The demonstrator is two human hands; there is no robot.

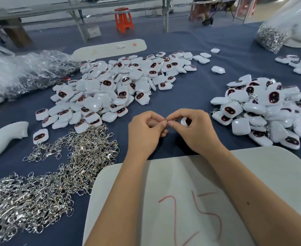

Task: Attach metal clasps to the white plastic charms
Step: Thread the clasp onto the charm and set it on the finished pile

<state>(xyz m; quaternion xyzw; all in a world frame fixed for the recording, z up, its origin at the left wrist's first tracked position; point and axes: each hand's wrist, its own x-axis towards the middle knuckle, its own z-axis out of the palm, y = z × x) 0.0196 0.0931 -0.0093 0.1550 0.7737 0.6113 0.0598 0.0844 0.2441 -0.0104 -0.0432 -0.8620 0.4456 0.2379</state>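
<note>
My left hand (pixel 146 129) and my right hand (pixel 193 130) meet fingertip to fingertip over the blue cloth in the middle. The right hand curls round a white charm (pixel 185 121) with a dark face. Between the fingertips of both hands a small metal clasp ring is pinched, mostly hidden. A big heap of white charms (pixel 114 89) lies beyond the hands. A second heap of charms with clasps (pixel 263 110) lies to the right. Loose metal clasps (pixel 61 167) are piled at the left front.
A white board (pixel 190 192) with red marks lies under my forearms. Plastic bags (pixel 27 71) sit at the left, a bag of metal parts (pixel 273 36) at the far right. A white handle-shaped object (pixel 2 139) lies at the left edge. An orange stool (pixel 124 19) stands beyond the table.
</note>
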